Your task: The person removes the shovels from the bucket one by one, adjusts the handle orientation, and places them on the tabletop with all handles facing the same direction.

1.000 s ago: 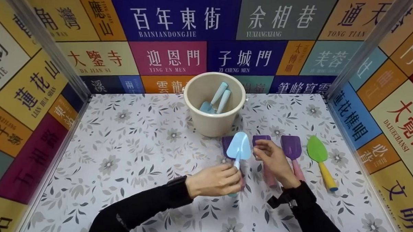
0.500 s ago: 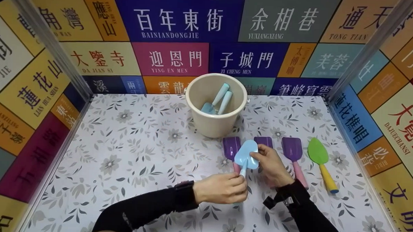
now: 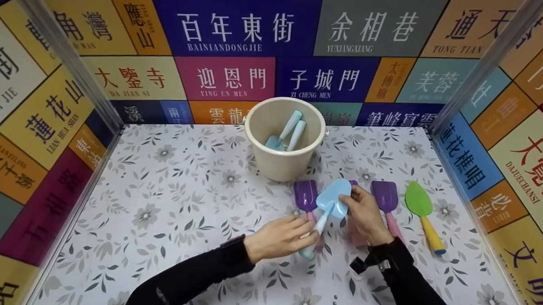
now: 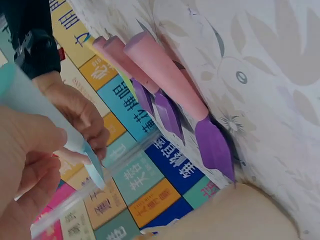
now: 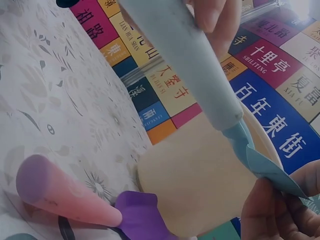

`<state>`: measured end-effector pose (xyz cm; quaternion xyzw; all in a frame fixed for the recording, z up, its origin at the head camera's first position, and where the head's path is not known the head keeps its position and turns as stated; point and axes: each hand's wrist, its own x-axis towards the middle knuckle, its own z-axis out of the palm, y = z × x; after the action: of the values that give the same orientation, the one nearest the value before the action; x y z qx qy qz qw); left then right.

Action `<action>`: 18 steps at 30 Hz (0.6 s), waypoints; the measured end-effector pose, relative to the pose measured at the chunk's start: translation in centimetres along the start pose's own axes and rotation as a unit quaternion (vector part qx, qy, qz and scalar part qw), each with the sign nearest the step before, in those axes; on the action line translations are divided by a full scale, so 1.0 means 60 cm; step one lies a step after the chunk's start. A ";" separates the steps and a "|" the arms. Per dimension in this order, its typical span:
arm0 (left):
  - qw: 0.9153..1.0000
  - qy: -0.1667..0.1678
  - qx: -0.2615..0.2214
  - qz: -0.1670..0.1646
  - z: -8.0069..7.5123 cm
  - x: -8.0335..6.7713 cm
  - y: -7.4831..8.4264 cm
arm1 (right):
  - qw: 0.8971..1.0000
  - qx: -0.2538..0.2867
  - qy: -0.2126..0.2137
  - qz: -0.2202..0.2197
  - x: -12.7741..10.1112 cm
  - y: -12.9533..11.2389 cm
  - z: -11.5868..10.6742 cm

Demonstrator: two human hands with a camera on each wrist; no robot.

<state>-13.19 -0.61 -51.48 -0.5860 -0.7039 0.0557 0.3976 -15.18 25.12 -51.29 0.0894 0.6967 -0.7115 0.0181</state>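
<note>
A light blue trowel [image 3: 334, 203] is held above the table between both hands, blade tilted up to the right. My left hand [image 3: 307, 230] pinches its pale handle [image 4: 45, 115] near the end. My right hand [image 3: 347, 201] pinches the blade's right edge [image 5: 270, 172]. Beneath lie purple shovels with pink handles: one [image 3: 305, 196] left of the trowel, one [image 3: 384, 197] right of my right hand, and one mostly hidden under that hand. A cream bucket [image 3: 283, 164] stands behind, holding two light blue tools [image 3: 286, 132].
A green trowel with a yellow handle [image 3: 418, 202] lies at the far right of the row. Panels printed with signs wall the table [image 3: 170, 198] on the left, back and right. The flowered cloth is bare on the left half.
The blue trowel has tipped from upright to leaning right. My right hand has come onto its blade and pinches it. My left hand has slid down the handle.
</note>
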 end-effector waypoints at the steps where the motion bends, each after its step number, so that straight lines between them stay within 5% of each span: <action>1: 1.000 0.010 -0.015 -0.025 0.000 -0.005 -0.004 | 1.000 0.003 0.007 -0.002 0.000 -0.001 -0.002; 5: 0.981 0.044 -0.093 -0.162 -0.007 -0.023 -0.019 | 0.999 0.010 0.031 -0.013 -0.004 -0.004 -0.006; 9: 0.939 0.089 -0.166 -0.289 -0.014 -0.041 -0.023 | 0.998 0.015 0.051 -0.022 -0.008 -0.003 -0.008; 13: 0.914 0.102 -0.196 -0.340 -0.011 -0.053 -0.014 | 0.997 0.029 0.064 -0.019 -0.012 0.001 -0.007; 18: 0.900 0.080 -0.211 -0.373 -0.006 -0.056 0.002 | 0.998 0.020 0.066 -0.015 -0.016 0.007 0.003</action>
<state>-12.88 -3.61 -52.97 -0.3529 -0.8323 -0.2935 0.3108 -14.16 24.83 -51.57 0.1259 0.6836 -0.7178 -0.0406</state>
